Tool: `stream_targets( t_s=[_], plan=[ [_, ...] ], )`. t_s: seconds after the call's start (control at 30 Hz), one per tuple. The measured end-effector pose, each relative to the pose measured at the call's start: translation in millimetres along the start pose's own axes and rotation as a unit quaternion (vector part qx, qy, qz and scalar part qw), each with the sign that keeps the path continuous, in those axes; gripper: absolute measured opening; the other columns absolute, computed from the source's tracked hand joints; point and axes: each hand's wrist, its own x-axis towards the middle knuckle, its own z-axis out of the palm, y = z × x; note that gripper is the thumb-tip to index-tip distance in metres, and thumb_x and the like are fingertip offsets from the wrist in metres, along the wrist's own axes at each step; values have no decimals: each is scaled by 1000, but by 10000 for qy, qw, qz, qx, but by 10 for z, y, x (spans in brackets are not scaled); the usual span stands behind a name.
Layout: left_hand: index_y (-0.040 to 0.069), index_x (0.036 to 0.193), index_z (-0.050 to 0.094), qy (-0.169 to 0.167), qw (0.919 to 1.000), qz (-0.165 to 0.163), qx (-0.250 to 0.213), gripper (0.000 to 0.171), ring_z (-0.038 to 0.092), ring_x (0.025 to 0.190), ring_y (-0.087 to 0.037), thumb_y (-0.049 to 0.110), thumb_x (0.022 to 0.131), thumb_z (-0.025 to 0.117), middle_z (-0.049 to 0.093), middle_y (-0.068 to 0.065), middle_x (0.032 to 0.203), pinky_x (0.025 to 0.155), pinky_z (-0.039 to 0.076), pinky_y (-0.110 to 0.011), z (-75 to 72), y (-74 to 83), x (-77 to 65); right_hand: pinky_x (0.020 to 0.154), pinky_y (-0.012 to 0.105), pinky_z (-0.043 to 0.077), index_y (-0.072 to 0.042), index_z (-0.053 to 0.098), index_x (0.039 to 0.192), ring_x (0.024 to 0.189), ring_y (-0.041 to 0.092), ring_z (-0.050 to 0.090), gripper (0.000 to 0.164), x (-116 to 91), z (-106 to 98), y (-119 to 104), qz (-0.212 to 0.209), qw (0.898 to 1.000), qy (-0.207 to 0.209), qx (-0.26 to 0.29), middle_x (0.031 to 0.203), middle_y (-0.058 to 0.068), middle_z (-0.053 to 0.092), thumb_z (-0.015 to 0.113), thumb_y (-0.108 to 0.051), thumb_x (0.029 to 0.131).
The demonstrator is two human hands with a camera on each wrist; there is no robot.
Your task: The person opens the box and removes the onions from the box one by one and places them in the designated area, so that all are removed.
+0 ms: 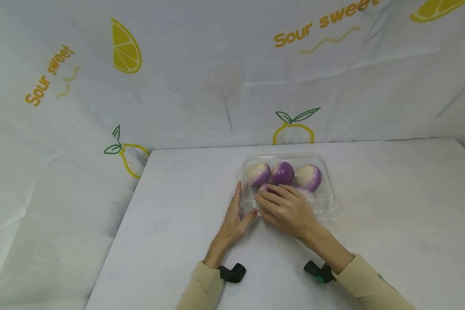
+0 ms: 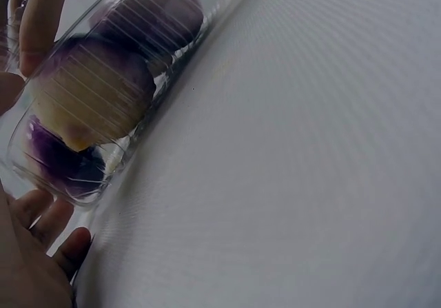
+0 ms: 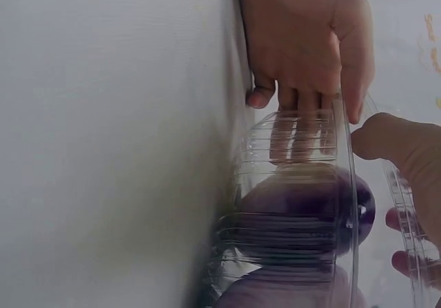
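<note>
A clear plastic clamshell box [image 1: 325,207] lies on the white table, holding several purple-and-white turnips [image 1: 283,173]. At its near left corner my left hand [image 1: 231,224] rests against the box, its fingers straight along the left side and its thumb at the front rim. My right hand [image 1: 288,212] reaches over the front edge. Seen from the right wrist, its thumb and fingers pinch the ridged lid [image 3: 405,215], which stands a little apart from the base's rim [image 3: 353,218] there. The right hand covers part of the front turnips in the head view.
A white cloth [image 1: 201,86] printed with lemons and lettering hangs behind and to the left of the table [image 1: 159,241]. The box sits near the table's back edge. Black wrist devices [image 1: 233,273] are on both forearms.
</note>
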Motion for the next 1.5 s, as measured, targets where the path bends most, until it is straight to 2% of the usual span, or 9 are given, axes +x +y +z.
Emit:
stream_targets(
  t_s=[0.23,0.47,0.63,1.2,1.37,1.5],
  plan=[
    [6,165,2,-69,10000,-38,25,88,12,160,-39,24,98,55,9,-21,172,127,13,-61,4,-3,-6,82,40,59,-12,82,102,94,22,76,43,24,-30,45,-241,9997,-86,-28,100,-1,81,94,-19,62],
    [5,164,1,-105,9997,29,232,87,12,160,-37,25,99,55,9,-20,172,128,15,-59,-5,-13,-14,86,40,61,-12,82,103,95,20,78,44,60,-83,59,-359,9987,-369,-25,101,0,82,94,-21,61],
    [5,165,1,-122,9993,22,360,87,12,160,-34,28,99,54,9,-18,173,128,16,-58,-6,-16,-20,83,39,62,-13,82,103,94,19,78,45,104,-122,67,-434,9972,-600,-23,101,-1,82,96,-19,61],
    [5,164,0,-125,9994,129,302,86,10,161,-30,25,100,53,7,-15,173,129,14,-55,3,-41,-18,83,39,63,-13,81,106,97,18,78,40,191,-213,98,-346,9917,-1221,196,103,-1,81,92,-17,68],
    [3,164,1,-95,9995,222,208,86,11,160,-34,24,99,54,8,-19,173,128,15,-57,0,-34,-25,83,39,62,-13,81,107,97,18,78,40,197,-220,88,-322,9909,-1287,224,104,-1,81,92,-18,69],
    [1,163,5,36,9993,349,125,85,19,157,-41,23,97,54,16,-25,169,125,20,-62,-5,-32,-37,82,38,63,-14,81,107,96,18,78,39,210,-225,67,-365,9911,-1261,216,104,-1,81,92,-17,69]
  ],
)
